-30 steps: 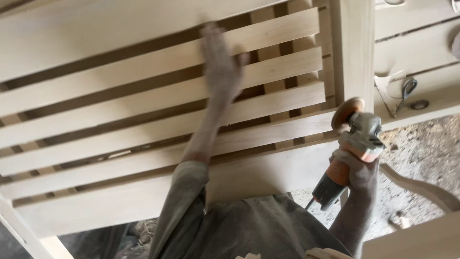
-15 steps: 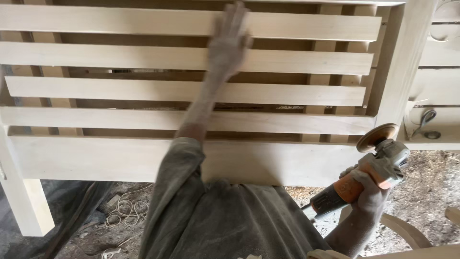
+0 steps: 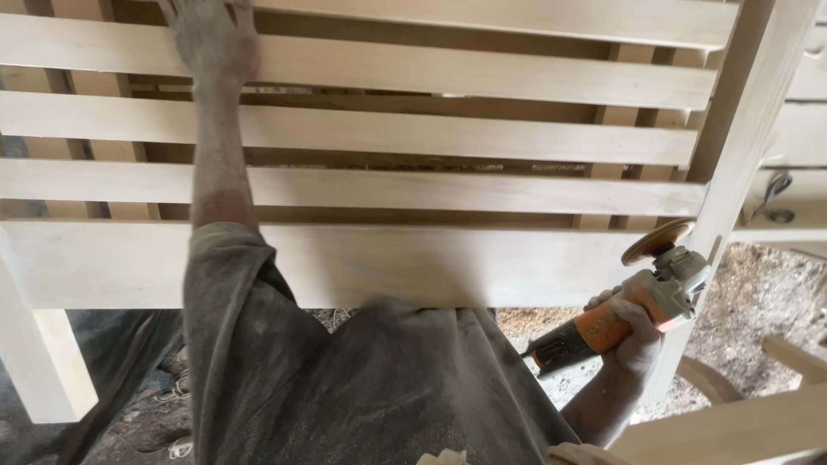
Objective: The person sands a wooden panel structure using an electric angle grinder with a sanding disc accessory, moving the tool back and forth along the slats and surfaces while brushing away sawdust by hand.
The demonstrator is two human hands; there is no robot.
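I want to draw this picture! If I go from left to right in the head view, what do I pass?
Pale wooden leg → left hand flat on a slat → grey shirt → right hand around the orange grinder → wooden post → metal clip.

left hand [image 3: 211,39] flat on slatted wooden frame [image 3: 431,138]; right hand [image 3: 633,331] grips angle grinder [image 3: 633,301].
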